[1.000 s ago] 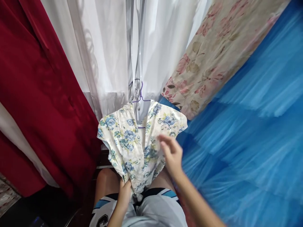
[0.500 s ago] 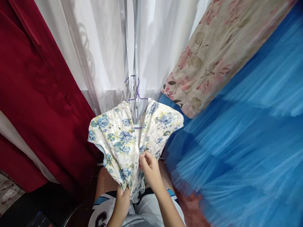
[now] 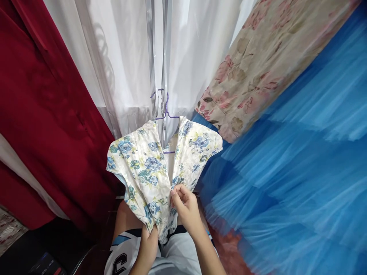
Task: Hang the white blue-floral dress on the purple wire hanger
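A white blouse (image 3: 149, 164) with blue flowers and green leaves hangs by its shoulders on a purple hanger (image 3: 167, 109). The hanger's hook is caught on a metal stand (image 3: 164, 57). Low on the left front of the blouse, my left hand (image 3: 149, 240) grips the fabric near the lower edge; its fingertips are hidden under the cloth. Pinched between the thumb and fingers of my right hand (image 3: 185, 202) is the front edge of the blouse, just below the V-shaped neckline.
White curtains (image 3: 123, 57) hang behind the stand. Dark red cloth (image 3: 57, 114) covers the left side. To the right hang a beige floral cloth (image 3: 237, 80) and a blue tulle skirt (image 3: 275, 172). A black surface (image 3: 65, 244) with a dark device lies at lower left.
My right hand has moved slightly right and down along the blouse's front edge, and the neckline opening looks a little wider. My left hand stays in place.
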{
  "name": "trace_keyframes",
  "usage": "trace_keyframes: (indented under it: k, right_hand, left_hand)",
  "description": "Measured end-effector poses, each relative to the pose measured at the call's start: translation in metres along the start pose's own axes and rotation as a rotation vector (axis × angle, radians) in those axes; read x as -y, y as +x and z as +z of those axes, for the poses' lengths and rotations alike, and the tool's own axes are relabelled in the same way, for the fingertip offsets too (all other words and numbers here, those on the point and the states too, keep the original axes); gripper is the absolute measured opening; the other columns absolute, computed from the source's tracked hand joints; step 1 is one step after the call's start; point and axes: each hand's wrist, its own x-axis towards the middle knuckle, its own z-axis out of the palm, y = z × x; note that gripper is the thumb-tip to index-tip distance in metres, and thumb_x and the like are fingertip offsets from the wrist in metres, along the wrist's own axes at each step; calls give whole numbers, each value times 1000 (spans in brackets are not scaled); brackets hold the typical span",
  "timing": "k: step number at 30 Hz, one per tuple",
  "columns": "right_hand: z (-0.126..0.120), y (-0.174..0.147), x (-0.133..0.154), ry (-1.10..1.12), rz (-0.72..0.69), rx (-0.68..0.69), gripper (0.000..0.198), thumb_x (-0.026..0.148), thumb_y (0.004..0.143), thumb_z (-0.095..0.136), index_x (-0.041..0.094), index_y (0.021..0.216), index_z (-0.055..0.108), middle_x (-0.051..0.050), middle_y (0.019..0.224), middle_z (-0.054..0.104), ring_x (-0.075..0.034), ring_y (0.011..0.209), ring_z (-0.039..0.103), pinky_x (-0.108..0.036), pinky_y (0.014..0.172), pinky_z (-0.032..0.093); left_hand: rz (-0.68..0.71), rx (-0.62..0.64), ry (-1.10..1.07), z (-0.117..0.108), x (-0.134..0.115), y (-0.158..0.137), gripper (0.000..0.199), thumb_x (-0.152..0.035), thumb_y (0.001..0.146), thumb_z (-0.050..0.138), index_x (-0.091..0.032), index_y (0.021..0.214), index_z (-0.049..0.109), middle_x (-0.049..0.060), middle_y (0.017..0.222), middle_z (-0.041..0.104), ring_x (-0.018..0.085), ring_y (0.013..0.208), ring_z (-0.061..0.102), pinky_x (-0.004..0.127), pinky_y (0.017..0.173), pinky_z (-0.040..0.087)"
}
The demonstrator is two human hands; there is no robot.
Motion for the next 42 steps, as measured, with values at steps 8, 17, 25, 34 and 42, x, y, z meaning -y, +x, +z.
trace_keyframes:
  k: [8,17,25,34,42]
  right_hand:
    - [-8,-7,8,-90,-16,-1,27,35,92,58,18,72,53,2,56,53,-11,53,47,-25,55,37]
    - [-2,-9,15,54,103,124,27,37,89,61,17,72,55,2,51,58,-10,46,50,-22,50,37]
    - [-8,35,32,321,213,32,28,40,81,67,14,71,61,4,42,54,-5,32,37,-18,35,22]
    - [7,151,122,330,-77,-34,21,35,74,67,15,69,64,3,50,55,-6,40,42,-18,36,27]
    - [11,120,113,139,-228,3,22,39,83,64,19,75,60,5,46,57,-9,38,44,-21,41,34]
  left_hand:
    - [399,-235,-3,-9,-34,14,68,-32,78,70,-22,137,38,15,136,50,29,123,54,43,101,46]
    - [710,218,266,30,-106,28,13,-26,91,56,-20,103,55,4,91,62,18,86,61,29,78,49]
    - [763,353,459,29,-122,30,18,-11,90,45,-20,76,51,4,79,55,17,74,55,25,67,41]
    - [729,439,789,27,-128,37,19,-4,79,47,-22,77,55,5,86,62,19,74,58,27,63,40]
    - [885,206,335,12,-215,83,27,-26,94,54,-22,121,58,3,90,64,16,81,61,28,78,48]
